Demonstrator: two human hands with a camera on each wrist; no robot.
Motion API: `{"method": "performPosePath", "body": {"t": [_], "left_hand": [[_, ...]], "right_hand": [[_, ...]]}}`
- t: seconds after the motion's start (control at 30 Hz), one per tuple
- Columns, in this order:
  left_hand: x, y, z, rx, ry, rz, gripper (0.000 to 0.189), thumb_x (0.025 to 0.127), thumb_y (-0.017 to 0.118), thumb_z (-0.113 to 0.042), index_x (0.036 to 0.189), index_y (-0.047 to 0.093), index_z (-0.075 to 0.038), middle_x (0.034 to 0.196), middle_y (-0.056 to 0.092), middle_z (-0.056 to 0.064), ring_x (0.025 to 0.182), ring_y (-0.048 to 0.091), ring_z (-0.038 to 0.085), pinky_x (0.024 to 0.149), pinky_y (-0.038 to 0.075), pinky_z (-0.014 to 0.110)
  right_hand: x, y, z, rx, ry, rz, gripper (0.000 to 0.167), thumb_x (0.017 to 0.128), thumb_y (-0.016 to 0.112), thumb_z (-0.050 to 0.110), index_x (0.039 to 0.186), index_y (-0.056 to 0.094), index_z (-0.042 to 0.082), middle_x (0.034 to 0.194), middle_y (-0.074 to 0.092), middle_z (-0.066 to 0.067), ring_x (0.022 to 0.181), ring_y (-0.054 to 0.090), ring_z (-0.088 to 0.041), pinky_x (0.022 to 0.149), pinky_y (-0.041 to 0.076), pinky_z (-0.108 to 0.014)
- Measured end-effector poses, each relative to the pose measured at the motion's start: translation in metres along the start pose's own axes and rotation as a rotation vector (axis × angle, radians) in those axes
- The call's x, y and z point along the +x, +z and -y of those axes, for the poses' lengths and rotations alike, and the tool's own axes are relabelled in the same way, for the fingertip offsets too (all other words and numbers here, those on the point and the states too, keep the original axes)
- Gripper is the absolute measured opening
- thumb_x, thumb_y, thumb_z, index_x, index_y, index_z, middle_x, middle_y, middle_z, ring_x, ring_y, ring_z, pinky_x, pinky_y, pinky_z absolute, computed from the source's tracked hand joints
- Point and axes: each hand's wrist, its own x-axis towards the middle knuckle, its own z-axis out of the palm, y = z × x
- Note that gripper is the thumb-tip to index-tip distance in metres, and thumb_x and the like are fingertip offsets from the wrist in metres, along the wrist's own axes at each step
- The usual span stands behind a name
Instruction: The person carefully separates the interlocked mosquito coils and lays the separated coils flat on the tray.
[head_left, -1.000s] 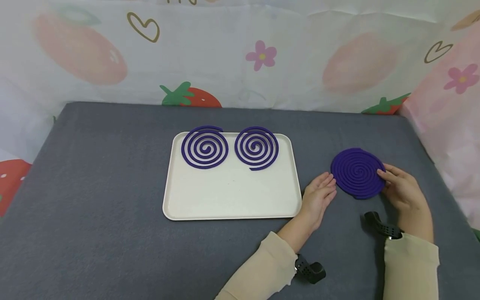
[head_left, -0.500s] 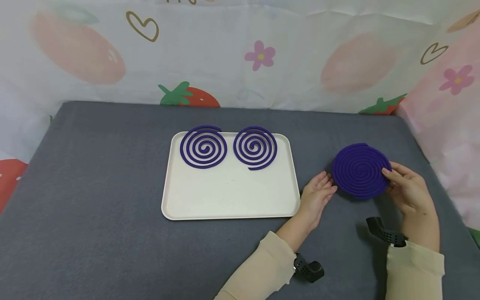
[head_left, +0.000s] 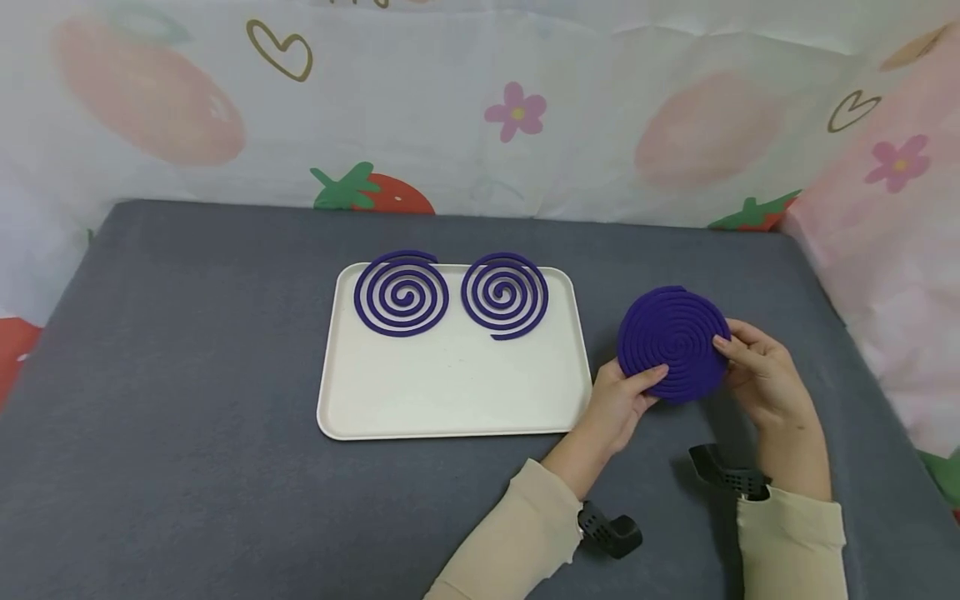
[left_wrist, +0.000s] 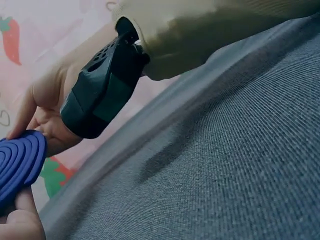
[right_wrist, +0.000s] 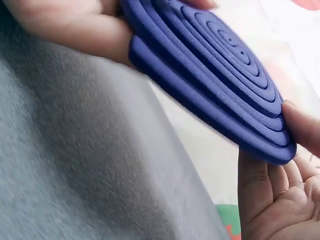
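Note:
A purple-blue mosquito coil (head_left: pixel 675 343), its spiral windings packed tightly into a full disc, is held above the cloth to the right of the tray. Its right rim is pinched by my right hand (head_left: pixel 768 379), thumb on the upper face. My left hand (head_left: pixel 611 408) grips the lower left rim, also with the thumb on top. In the right wrist view the coil (right_wrist: pixel 210 80) appears tilted between both hands. Two single mosquito coils with open gaps, a left one (head_left: pixel 401 326) and a right one (head_left: pixel 504 326), lie along the far edge of the white tray (head_left: pixel 450 400).
Grey cloth (head_left: pixel 187 358) covers the table. A printed fabric backdrop (head_left: pixel 585 50) hangs behind its far edge and at the sides. Each wrist carries a black camera mount, one at the left wrist (head_left: pixel 611 531) and one at the right (head_left: pixel 727 473).
The packed coil has been lifted by my right hand and brought left. My left hand, earlier extended beside the rim, now grips it with the thumb over the top.

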Motion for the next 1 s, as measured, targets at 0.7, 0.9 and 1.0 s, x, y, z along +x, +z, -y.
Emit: {"method": "performPosePath", "body": {"t": [0.7, 0.9, 1.0], "left_hand": [[-0.014, -0.033, -0.082, 0.357, -0.054, -0.029, 0.043, 0.09, 0.058, 0.002, 0.131, 0.048, 0.004, 0.122, 0.059, 0.019, 0.107, 0.059, 0.024, 0.091, 0.05, 0.036], [-0.028, -0.053, -0.109, 0.405, -0.049, -0.012, 0.05, 0.09, 0.058, 0.001, 0.137, 0.042, 0.0, 0.127, 0.055, 0.018, 0.107, 0.058, 0.021, 0.091, 0.049, 0.033], [-0.038, -0.064, -0.122, 0.448, -0.034, -0.005, 0.051, 0.091, 0.057, 0.001, 0.139, 0.04, 0.001, 0.13, 0.053, 0.019, 0.11, 0.057, 0.022, 0.093, 0.048, 0.033]], "right_hand": [[0.027, 0.062, -0.044, -0.095, 0.055, 0.015, 0.033, 0.095, 0.041, -0.011, 0.098, 0.069, 0.004, 0.096, 0.067, -0.007, 0.086, 0.065, -0.017, 0.073, 0.055, -0.027], [0.036, 0.086, -0.062, -0.115, 0.113, 0.01, 0.029, 0.095, 0.045, -0.008, 0.098, 0.069, 0.008, 0.096, 0.068, -0.005, 0.086, 0.065, -0.015, 0.076, 0.054, -0.026], [0.04, 0.1, -0.072, -0.126, 0.148, 0.012, 0.029, 0.095, 0.046, -0.007, 0.098, 0.07, 0.01, 0.094, 0.068, -0.004, 0.084, 0.065, -0.014, 0.075, 0.054, -0.025]]}}
